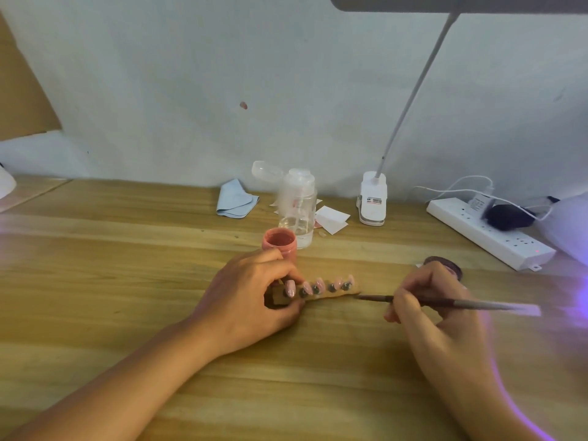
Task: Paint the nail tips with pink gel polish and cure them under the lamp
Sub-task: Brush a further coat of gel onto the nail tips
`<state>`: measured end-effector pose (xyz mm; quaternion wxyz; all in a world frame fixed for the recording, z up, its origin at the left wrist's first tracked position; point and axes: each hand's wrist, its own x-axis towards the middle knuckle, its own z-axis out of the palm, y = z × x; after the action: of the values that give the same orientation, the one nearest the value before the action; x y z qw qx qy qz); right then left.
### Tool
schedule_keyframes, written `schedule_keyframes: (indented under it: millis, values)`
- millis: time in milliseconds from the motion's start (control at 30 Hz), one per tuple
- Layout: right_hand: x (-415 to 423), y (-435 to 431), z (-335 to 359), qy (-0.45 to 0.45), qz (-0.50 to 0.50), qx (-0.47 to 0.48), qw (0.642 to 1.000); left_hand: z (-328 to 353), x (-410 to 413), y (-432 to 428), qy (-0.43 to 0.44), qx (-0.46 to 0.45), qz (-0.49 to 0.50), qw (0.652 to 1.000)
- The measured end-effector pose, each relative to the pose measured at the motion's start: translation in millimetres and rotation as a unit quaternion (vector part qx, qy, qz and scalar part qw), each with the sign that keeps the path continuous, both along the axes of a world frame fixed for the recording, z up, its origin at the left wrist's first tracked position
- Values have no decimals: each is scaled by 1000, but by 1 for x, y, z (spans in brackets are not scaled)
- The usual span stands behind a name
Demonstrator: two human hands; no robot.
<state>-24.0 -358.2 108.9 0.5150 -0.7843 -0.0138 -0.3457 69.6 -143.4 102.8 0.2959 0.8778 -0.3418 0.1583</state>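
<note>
Gripping one end of the nail-tip strip (331, 291) in our left hand (251, 300), we see it run sideways along the tabletop (127, 281) toward our right hand (429, 313), which pinches a brush (471, 303), tip just beside the strip's other end.

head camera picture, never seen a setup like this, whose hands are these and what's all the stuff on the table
No machine here: one camera worn on a person's head looks down at their two bare hands. The left hand grips the left end of a wooden strip carrying a row of pink nail tips. The right hand holds a thin brush, its tip close to the strip's right end. On the wooden table are an open pot of pink polish, a clear pump bottle, a blue cloth, a clip-on lamp and a white power strip. Purple light at the right edge probably comes from the curing lamp.
</note>
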Motion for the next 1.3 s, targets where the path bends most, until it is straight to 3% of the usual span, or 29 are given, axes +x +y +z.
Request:
schedule_keyframes:
  millis: [167, 333, 633, 833, 933, 1033, 1133, 1300]
  values:
    - [-3, 2, 6, -58, 23, 38, 997, -2, 3, 0, 25, 1, 3, 1000]
    - [17, 18, 35, 26, 108, 17, 994, -4, 6, 0, 38, 1, 6, 999]
    - [101, 53, 58, 149, 37, -233, 960, -6, 10, 1, 67, -16, 12, 998]
    - [111, 60, 51, 180, 27, -265, 947, -7, 11, 2, 56, -11, 0, 998]
    - [97, 54, 57, 122, 2, -206, 971, -8, 12, 2, 49, -13, 4, 999]
    - [67, 38, 55, 58, 40, -29, 997, -9, 12, 2, 55, -19, 8, 998]
    - [32, 21, 35, 46, 77, 101, 991, -7, 12, 3, 57, -13, 3, 998]
    - [5, 3, 8, 16, 35, 135, 990, -4, 8, 2, 48, -15, 1, 999]
